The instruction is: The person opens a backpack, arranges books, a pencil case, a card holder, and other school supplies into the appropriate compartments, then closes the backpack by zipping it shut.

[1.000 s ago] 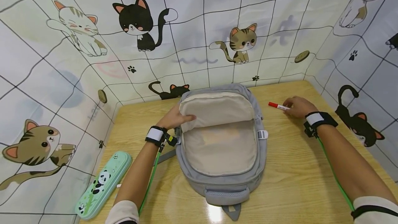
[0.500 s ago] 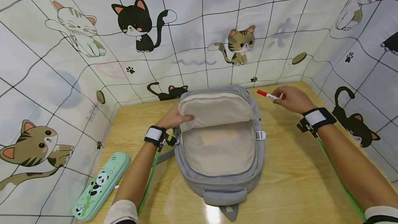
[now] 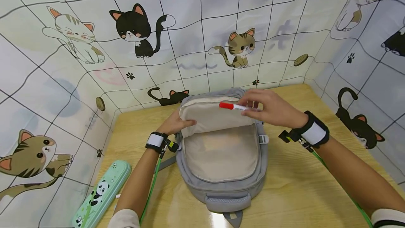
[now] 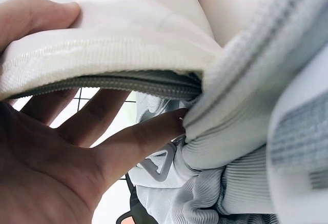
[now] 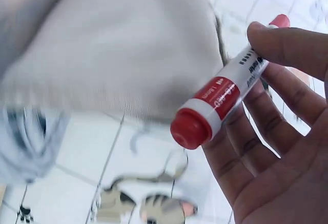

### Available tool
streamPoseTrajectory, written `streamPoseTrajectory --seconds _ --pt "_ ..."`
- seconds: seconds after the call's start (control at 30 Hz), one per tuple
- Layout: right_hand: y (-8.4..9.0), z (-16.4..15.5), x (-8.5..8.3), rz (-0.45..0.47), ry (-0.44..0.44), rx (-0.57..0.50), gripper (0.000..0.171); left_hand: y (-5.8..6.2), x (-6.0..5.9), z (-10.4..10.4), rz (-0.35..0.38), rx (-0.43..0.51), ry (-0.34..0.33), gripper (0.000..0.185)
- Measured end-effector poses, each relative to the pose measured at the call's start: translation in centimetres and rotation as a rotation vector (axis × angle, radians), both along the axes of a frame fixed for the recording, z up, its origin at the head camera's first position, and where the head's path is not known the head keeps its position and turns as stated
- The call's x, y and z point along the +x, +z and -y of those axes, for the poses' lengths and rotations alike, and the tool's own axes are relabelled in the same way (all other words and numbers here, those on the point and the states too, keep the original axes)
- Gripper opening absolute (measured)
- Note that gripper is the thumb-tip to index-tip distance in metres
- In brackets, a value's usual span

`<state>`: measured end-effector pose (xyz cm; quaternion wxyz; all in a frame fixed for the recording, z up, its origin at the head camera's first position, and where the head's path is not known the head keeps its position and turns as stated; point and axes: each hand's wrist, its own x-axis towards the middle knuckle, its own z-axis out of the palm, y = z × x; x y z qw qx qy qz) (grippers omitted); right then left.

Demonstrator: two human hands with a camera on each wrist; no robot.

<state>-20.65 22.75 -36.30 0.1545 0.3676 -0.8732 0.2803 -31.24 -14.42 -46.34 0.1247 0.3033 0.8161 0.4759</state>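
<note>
A grey backpack (image 3: 221,187) lies on the table with its main compartment unzipped, showing a cream lining. At its upper left, my left hand (image 3: 174,122) grips the edge of the opened flap (image 3: 210,120), thumb on the lining and fingers behind. The left wrist view shows the flap's zipper edge (image 4: 148,86) between thumb and fingers. My right hand (image 3: 269,106) pinches a white marker with a red cap (image 3: 227,105) above the flap's right part. In the right wrist view the marker (image 5: 225,93) lies between the thumb and the fingers.
A mint-green pencil case (image 3: 102,194) with panda pictures lies at the table's left edge. A small white object (image 3: 118,196) peeks out beside it, mostly hidden by the left forearm. Cat-printed sheeting (image 3: 190,45) encloses the back and sides of the wooden table (image 3: 294,171).
My right hand has lifted the marker from the right of the table and carried it left, over the backpack's flap. My left hand keeps holding the flap.
</note>
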Motion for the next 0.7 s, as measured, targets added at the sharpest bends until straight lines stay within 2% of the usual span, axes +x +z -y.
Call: streamPoseTrajectory --seconds 0.17,0.3,0.4,0.5,0.7 --pt "-3.1 3.7 1.4 0.049 0.082 0.142 0.021 0.1 0.3 0.1 0.016 -0.026 0.019 0.074" --pt "-6.3 5.4 1.4 0.071 0.097 0.248 0.020 0.0 0.2 0.1 0.002 -0.043 0.027 0.072" --pt "-8.4 6.0 0.8 0.034 0.075 0.329 0.020 -0.1 0.0 0.0 -0.009 -0.038 0.021 0.068" --pt "-9.9 6.4 0.2 -0.041 0.059 0.401 0.020 -0.1 -0.1 0.1 -0.011 -0.033 0.017 0.069" --pt "-11.5 7.0 -0.6 -0.182 0.058 0.491 0.023 -0.3 -0.4 0.2 -0.040 -0.006 -0.013 0.081"
